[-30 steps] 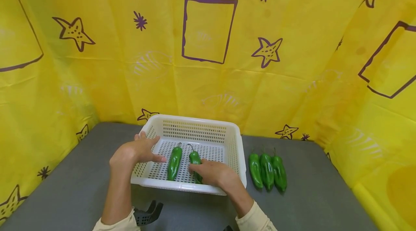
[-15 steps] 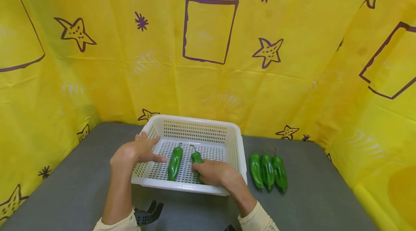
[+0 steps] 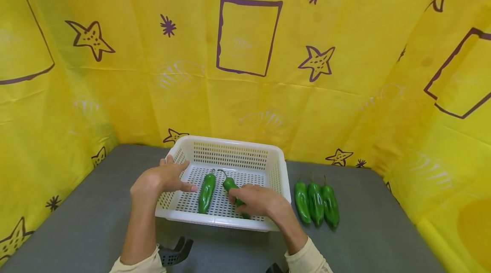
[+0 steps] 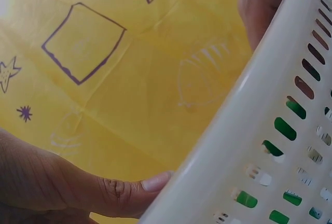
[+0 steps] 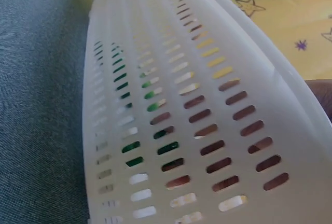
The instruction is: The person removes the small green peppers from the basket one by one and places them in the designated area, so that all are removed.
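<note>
Inside a white perforated plastic basket (image 3: 226, 220) lie two long green chili peppers. The left pepper (image 3: 207, 192) lies nearly straight, stem toward the back. My right hand (image 3: 258, 201) is over the right pepper (image 3: 230, 184), thumb and fingers curled about its lower half; that part is mostly hidden. This pepper slants, its stem end to the left. At the basket's left side is my left hand (image 3: 165, 179), fingers spread and thumb extended inward over the wall. In the left wrist view the left thumb (image 4: 124, 193) appears beside the basket rim.
Three more green peppers (image 3: 316, 202) lie side by side on the grey table (image 3: 368, 222), right of the basket. A yellow printed cloth (image 3: 245, 106) rises behind and at both sides. A black strap-like piece (image 3: 175, 252) sits by the left sleeve.
My right hand has shifted slightly right, and the pepper under it has turned from nearly straight to slanted, lower end rightward. The left hand and left pepper stay in place.
</note>
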